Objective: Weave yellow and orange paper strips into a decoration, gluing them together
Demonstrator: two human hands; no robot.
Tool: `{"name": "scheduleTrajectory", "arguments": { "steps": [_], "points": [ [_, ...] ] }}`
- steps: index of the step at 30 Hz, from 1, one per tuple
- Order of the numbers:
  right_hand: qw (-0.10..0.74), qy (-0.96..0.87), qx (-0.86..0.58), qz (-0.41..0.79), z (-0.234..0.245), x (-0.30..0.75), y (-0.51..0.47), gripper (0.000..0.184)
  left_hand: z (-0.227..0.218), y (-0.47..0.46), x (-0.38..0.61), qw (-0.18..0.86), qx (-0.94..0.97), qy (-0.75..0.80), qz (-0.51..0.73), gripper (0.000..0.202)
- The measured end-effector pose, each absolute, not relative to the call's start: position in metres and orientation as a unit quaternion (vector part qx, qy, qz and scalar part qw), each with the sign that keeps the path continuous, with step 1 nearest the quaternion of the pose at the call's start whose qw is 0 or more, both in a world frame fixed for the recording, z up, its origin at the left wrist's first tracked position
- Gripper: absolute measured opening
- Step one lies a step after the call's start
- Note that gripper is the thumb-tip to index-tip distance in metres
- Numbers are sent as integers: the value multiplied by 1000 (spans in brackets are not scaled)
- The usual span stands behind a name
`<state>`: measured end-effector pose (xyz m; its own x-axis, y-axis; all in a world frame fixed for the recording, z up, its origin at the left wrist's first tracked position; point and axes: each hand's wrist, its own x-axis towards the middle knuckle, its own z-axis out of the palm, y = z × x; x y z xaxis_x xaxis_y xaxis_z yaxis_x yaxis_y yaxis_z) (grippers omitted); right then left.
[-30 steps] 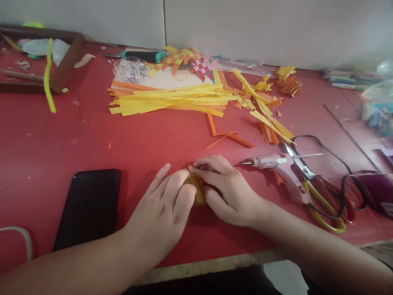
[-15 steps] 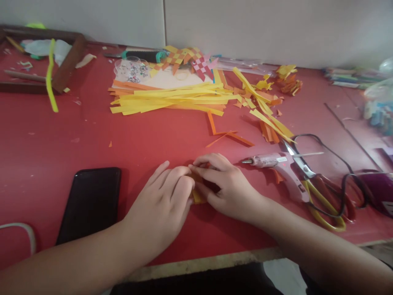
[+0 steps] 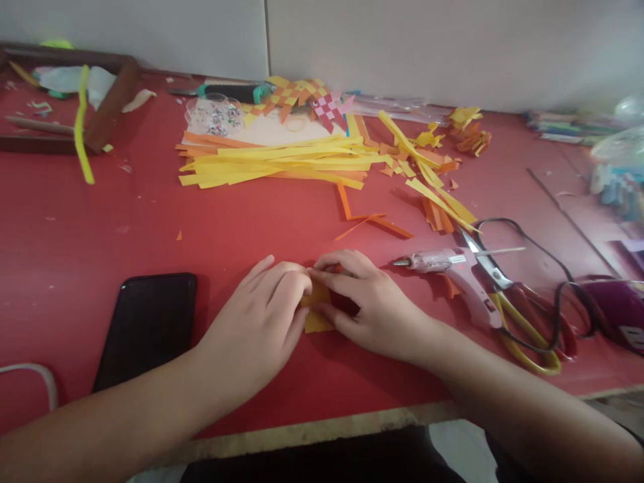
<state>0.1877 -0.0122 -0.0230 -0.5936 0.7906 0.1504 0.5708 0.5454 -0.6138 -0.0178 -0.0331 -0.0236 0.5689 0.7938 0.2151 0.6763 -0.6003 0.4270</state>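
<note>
Between my hands, low over the red table (image 3: pixel 241 235), is a piece of yellow paper strips (image 3: pixel 318 320), mostly covered by my fingers. My left hand (image 3: pixel 269 312) closes on its left side with bent fingers. From the right, my right hand (image 3: pixel 365 295) pinches the same paper between thumb and fingers. A bit of orange shows under the right fingers. Beyond my hands lie loose folded orange strips (image 3: pixel 372 218) and a pile of yellow and orange paper strips (image 3: pixel 282 161).
To the right are a pink glue gun (image 3: pixel 453 265) with a black cord and yellow-and-red-handled scissors (image 3: pixel 526 335). A black phone (image 3: pixel 145 329) lies left. Woven paper fish (image 3: pixel 329 107) and a clear container of small beads or eyes (image 3: pixel 214 114) sit behind. A wooden tray (image 3: pixel 113 100) stands back left.
My left hand has shifted slightly left, so more of the yellow paper shows between my hands. The right hand keeps its pinch; the whole view has moved a little.
</note>
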Motion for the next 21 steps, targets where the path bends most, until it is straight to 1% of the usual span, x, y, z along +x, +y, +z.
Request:
{"name": "scheduleTrajectory", "arguments": {
  "steps": [2,7,9,14,18,21],
  "points": [
    [204,-854,-400,261,-22,188,-12,33,-24,-33,-18,152,871,424,200,12],
    [215,-850,-407,255,-23,189,-14,58,-24,-34,-17,159,869,434,178,14],
    [215,-847,-412,258,-24,189,-15,62,-24,-34,-17,158,869,433,181,14],
    [218,-844,-415,261,-26,190,-17,64,-28,-35,-18,134,870,428,205,18],
    [227,-847,-412,248,-26,189,-18,62,-28,-37,-16,105,880,416,201,12],
    [244,-846,-413,232,-26,190,-19,56,-27,-38,-14,70,890,404,199,14]
  ]
}}
